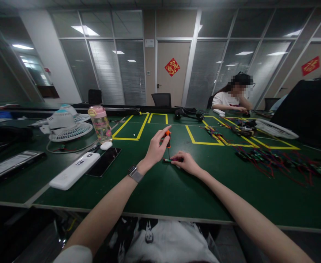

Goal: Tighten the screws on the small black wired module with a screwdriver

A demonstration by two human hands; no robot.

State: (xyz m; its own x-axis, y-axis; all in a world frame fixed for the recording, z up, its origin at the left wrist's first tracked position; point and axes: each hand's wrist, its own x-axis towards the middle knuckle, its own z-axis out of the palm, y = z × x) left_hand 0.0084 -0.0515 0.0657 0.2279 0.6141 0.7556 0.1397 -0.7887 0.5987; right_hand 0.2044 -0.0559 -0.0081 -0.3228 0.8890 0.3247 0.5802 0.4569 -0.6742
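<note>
Orange-handled and light, the small screwdriver [167,138] stands upright mid-table in the left hand [156,148]'s narrow fingertip pinch – rigid, best gripped at its handle – while the right hand [184,162] pins a tiny, likely fragile component [168,160].

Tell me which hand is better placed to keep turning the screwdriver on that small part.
Left hand: likely better, since it grips the orange-handled screwdriver upright; the right hand pins the small part.
</note>
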